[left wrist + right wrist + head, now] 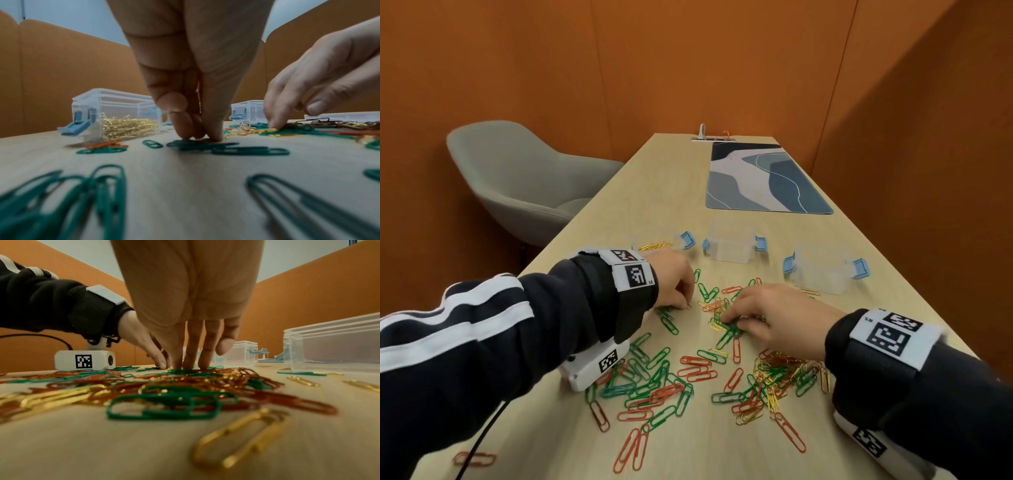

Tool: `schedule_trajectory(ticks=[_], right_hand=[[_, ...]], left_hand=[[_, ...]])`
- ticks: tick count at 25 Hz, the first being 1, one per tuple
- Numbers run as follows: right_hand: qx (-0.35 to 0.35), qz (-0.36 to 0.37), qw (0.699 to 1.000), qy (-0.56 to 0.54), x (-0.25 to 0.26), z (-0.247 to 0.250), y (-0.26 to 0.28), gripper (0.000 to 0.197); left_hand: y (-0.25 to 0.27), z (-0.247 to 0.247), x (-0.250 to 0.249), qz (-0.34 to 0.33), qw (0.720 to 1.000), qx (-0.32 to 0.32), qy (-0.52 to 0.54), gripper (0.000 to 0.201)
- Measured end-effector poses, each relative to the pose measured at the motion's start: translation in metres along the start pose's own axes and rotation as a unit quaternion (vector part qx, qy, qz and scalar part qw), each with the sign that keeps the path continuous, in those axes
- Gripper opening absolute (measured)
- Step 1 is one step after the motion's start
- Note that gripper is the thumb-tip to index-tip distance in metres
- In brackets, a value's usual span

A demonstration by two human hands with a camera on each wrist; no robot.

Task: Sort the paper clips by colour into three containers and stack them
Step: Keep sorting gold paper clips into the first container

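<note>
Green, red and gold paper clips (688,373) lie scattered over the wooden table (661,178). Three clear containers with blue latches stand behind them: the left one (654,244) holds gold clips (129,126), the middle one (731,245) and the right one (823,270) look empty. My left hand (686,303) has thumb and fingers pinched together at the table, on a clip among green ones (197,143). My right hand (732,320) has straight, spread fingers (191,353) touching a mixed heap, its index tip on a gold clip (271,129).
A grey chair (524,181) stands left of the table. A blue patterned mat (767,178) lies at the far end near a socket strip (714,139). One red clip (476,459) lies near the front left edge. Orange walls enclose the table.
</note>
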State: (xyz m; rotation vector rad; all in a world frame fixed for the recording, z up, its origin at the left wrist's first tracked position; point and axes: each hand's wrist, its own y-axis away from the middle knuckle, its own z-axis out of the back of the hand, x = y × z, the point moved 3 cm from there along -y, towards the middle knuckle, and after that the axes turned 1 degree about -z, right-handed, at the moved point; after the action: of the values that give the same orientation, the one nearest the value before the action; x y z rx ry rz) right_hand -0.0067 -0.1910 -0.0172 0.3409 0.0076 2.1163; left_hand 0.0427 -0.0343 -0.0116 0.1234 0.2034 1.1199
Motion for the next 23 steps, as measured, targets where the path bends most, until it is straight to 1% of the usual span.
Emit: schedule_trajectory(ticks=[1, 3, 5, 6, 7, 8, 9, 10, 11, 12, 14, 15, 16, 17, 18, 19, 20, 21, 22, 23], right_hand=[[-0.001, -0.001, 1.0, -0.012, 0.001, 0.001, 0.002, 0.029], [-0.026, -0.019, 0.999, -0.027, 0.0, 0.003, 0.005, 0.027], [-0.048, -0.035, 0.998, -0.019, -0.001, 0.005, 0.007, 0.028], [-0.04, -0.034, 0.999, -0.006, -0.001, 0.004, 0.007, 0.03], [-0.024, -0.031, 0.999, 0.003, 0.0, 0.003, 0.007, 0.032], [-0.009, -0.03, 1.0, 0.003, 0.001, 0.002, 0.008, 0.033], [0.0, -0.03, 1.0, -0.007, 0.002, 0.002, 0.009, 0.033], [0.002, -0.031, 0.999, -0.021, 0.003, 0.003, 0.01, 0.034], [0.0, -0.032, 0.999, -0.034, 0.004, 0.004, 0.012, 0.034], [-0.003, -0.033, 0.999, -0.043, 0.005, 0.005, 0.014, 0.034], [-0.021, -0.044, 0.997, -0.058, 0.004, 0.008, 0.019, 0.031], [-0.033, -0.051, 0.996, -0.063, 0.002, 0.01, 0.022, 0.028], [-0.042, -0.056, 0.995, -0.067, -0.002, 0.01, 0.025, 0.024], [-0.04, -0.06, 0.995, -0.068, -0.006, 0.011, 0.03, 0.019], [-0.03, -0.068, 0.995, -0.067, -0.009, 0.012, 0.035, 0.014], [-0.014, -0.079, 0.995, -0.066, -0.012, 0.011, 0.041, 0.014], [0.001, -0.092, 0.994, -0.066, -0.015, 0.01, 0.046, 0.02], [0.013, -0.102, 0.993, -0.064, -0.018, 0.009, 0.049, 0.028], [0.024, -0.107, 0.992, -0.058, -0.019, 0.008, 0.051, 0.035], [0.032, -0.106, 0.993, -0.051, -0.019, 0.007, 0.052, 0.039]], left_hand=[[0.0, -0.002, -0.001, 0.006, 1.0, 0.002, -0.009, 0.016], [0.001, -0.004, -0.005, 0.024, 0.999, 0.021, -0.02, 0.014], [0.002, -0.004, -0.01, 0.029, 0.999, 0.029, -0.018, 0.004], [0.003, -0.003, -0.012, 0.027, 0.999, 0.025, -0.014, 0.008], [0.004, -0.002, -0.013, 0.037, 0.999, 0.027, -0.005, 0.006], [0.005, 0.001, -0.013, 0.043, 0.999, 0.014, 0.017, 0.003], [0.006, 0.004, -0.013, 0.067, 0.996, 0.002, 0.064, 0.011], [0.008, 0.007, -0.013, 0.092, 0.986, -0.011, 0.139, 0.015], [0.011, 0.01, -0.016, 0.114, 0.962, -0.018, 0.247, 0.016], [0.016, 0.013, -0.02, 0.126, 0.925, -0.024, 0.358, 0.017], [0.025, 0.014, -0.03, 0.14, 0.828, -0.015, 0.543, 0.025], [0.029, 0.011, -0.034, 0.143, 0.787, -0.002, 0.6, 0.027], [0.033, 0.007, -0.039, 0.142, 0.76, 0.013, 0.635, 0.027], [0.035, 0.001, -0.043, 0.14, 0.744, 0.026, 0.653, 0.026], [0.036, -0.005, -0.047, 0.137, 0.738, 0.033, 0.66, 0.026], [0.035, -0.012, -0.051, 0.138, 0.743, 0.034, 0.654, 0.026], [0.035, -0.017, -0.055, 0.142, 0.756, 0.028, 0.638, 0.025], [0.033, -0.022, -0.059, 0.147, 0.774, 0.023, 0.615, 0.025], [0.032, -0.025, -0.064, 0.143, 0.802, 0.024, 0.58, 0.023], [0.03, -0.027, -0.067, 0.129, 0.844, 0.026, 0.519, 0.021]])
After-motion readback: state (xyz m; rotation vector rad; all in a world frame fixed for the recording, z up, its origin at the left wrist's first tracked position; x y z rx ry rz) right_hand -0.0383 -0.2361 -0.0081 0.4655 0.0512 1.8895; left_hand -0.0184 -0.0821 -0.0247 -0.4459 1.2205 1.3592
